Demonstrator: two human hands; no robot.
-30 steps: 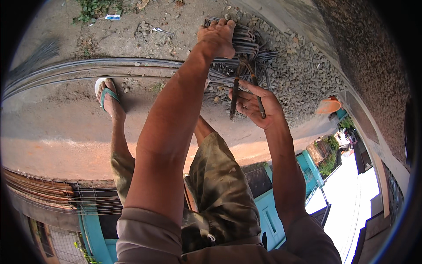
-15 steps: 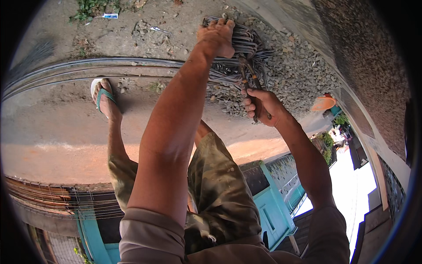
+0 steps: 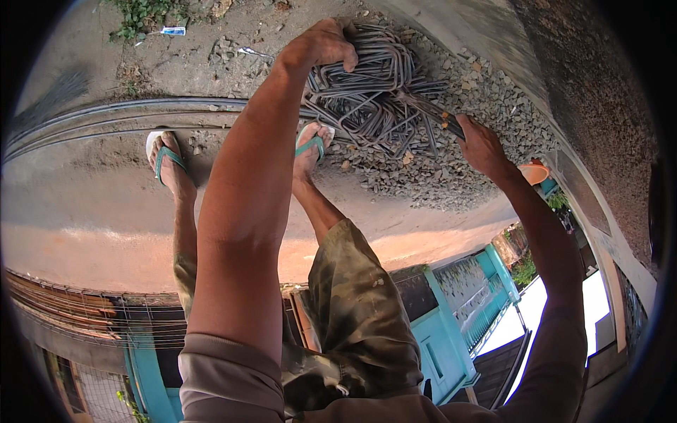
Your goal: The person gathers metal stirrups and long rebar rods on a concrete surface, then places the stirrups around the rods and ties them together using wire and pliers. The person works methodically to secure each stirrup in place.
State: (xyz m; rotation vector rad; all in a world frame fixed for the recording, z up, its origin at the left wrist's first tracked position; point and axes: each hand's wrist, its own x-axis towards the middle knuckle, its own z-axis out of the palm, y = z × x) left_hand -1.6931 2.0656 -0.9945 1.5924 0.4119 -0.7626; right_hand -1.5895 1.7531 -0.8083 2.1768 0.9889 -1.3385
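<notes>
A heap of bent steel rebar stirrups [image 3: 384, 67] lies on the gravel at the upper middle. At its upper left end my left hand [image 3: 326, 44] is curled against the stirrups, thumb pointing down over the rods; the other fingers are mostly hidden. My right hand [image 3: 483, 144], to the right of the heap, is closed around the handles of long dark pincers [image 3: 446, 120] with orange bands. The tool's head reaches in among the rods on the heap's right side; what its jaws touch is too small to make out.
Long steel bars [image 3: 120, 106] run along the ground from the left toward the heap. Loose gravel [image 3: 451, 176] spreads below and right, up to a wall [image 3: 578, 84]. My sandaled feet, left [image 3: 169, 156] and right [image 3: 308, 146], stand nearby. An orange basin [image 3: 534, 173] sits far right.
My left hand has shifted left from the top of the stirrups to their end. The right hand has swung the pincers right and up, so their handles now slant toward the right.
</notes>
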